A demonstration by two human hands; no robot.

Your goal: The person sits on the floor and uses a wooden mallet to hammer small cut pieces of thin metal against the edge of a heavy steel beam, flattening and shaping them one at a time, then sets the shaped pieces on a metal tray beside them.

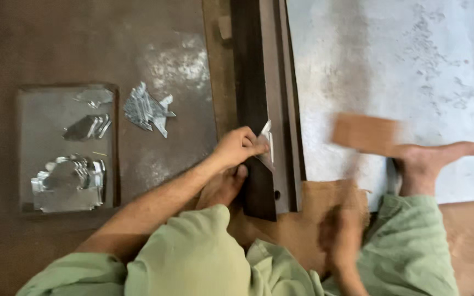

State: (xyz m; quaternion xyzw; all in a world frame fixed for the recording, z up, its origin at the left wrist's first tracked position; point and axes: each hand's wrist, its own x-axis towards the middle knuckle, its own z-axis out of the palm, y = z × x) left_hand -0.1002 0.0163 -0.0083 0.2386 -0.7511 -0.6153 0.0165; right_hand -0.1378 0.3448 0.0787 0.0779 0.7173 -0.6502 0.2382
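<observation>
My left hand (237, 149) pinches a small shiny sheet-metal piece (267, 143) and holds it against a long dark steel bar (259, 82) that lies on the floor. My right hand (340, 235) is motion-blurred low in the frame and grips the handle of a wooden mallet. The mallet's blurred block head (366, 134) hangs to the right of the bar, apart from the metal piece. One bare foot (223, 189) rests by the near end of the bar, just under my left hand.
A large grey metal sheet (401, 66) covers the floor at right, with my other foot (440, 156) on its near edge. At left a flat square plate (45, 126) carries stacks of cut metal pieces. Loose cut pieces (146, 109) lie beside it.
</observation>
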